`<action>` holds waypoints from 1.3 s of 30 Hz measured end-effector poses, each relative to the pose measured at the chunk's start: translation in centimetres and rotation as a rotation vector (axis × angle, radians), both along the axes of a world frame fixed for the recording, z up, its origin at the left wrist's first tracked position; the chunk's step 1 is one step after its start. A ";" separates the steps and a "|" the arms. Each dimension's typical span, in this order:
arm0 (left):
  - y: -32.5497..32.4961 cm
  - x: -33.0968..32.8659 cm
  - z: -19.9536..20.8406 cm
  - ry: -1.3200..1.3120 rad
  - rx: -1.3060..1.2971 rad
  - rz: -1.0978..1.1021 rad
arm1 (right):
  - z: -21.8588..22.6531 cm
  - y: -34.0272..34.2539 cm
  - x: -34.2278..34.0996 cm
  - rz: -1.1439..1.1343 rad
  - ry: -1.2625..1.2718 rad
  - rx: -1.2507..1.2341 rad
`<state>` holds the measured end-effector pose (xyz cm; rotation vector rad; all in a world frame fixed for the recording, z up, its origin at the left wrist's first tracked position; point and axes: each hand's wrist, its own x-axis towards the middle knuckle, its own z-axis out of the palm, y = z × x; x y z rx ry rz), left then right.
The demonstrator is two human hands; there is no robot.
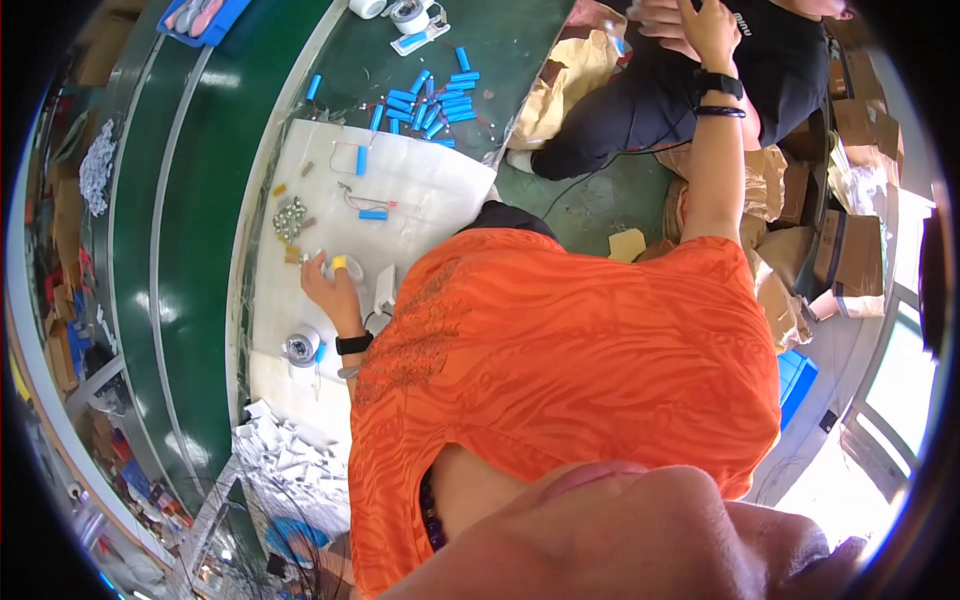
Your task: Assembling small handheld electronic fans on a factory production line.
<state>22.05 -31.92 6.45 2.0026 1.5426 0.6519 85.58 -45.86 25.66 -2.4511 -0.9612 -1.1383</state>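
Note:
My left hand (334, 292) is over the white work sheet, its fingers bent toward each other around a small pale piece too small to name. Beside those fingers stands a roll with a yellow core (341, 262). A pile of small round green-and-white parts (290, 218) lies just beyond. Two blue cylindrical cells with thin wires, one upright in the picture (361, 160) and one lying across (373, 215), rest on the sheet farther up. My right hand (712, 28) is raised at the top right, near a co-worker in black; its fingers are partly cut off and overlap blurred fingers (658, 18).
Several blue cells (430, 104) are heaped on the green table. A grey-white tape roll (301, 347) and a heap of white pieces (285, 450) lie nearer. A green conveyor (185, 280) runs along the left. Brown paper (570, 75) and cartons (855, 240) stand right.

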 end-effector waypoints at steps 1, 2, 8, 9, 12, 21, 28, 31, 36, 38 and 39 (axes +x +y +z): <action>-0.1 -0.1 0.0 -0.009 -0.020 0.001 | 0.4 0.2 -0.4 0.009 0.163 -0.040; -0.1 -0.1 0.0 -0.020 -0.037 0.002 | 0.9 0.6 -0.9 0.019 0.323 -0.078; -0.8 0.6 0.4 0.047 -0.059 0.002 | -1.6 0.5 1.0 0.144 0.359 -0.005; -1.0 0.6 0.2 0.049 -0.060 0.004 | -1.9 0.4 1.0 0.156 0.364 -0.013; -0.8 0.6 0.0 0.010 -0.028 0.027 | -2.9 0.6 0.8 0.193 0.382 -0.030; -0.8 0.4 0.1 0.019 -0.057 0.011 | -5.6 0.3 0.0 0.296 0.423 -0.105; -0.9 0.8 0.8 0.022 -0.084 0.015 | -6.8 0.6 -0.7 0.346 0.406 -0.139; -1.1 0.8 1.0 0.015 -0.107 0.031 | -6.5 1.2 -2.1 0.373 0.446 -0.150; -1.0 0.7 0.9 0.009 -0.072 0.017 | -6.0 2.4 -3.8 0.467 0.668 -0.165; -1.3 0.6 1.0 0.022 -0.051 0.026 | -5.0 3.5 -4.9 0.541 0.592 -0.165; -1.4 0.6 1.1 0.026 -0.051 0.033 | -4.4 4.2 -5.7 0.605 0.513 -0.162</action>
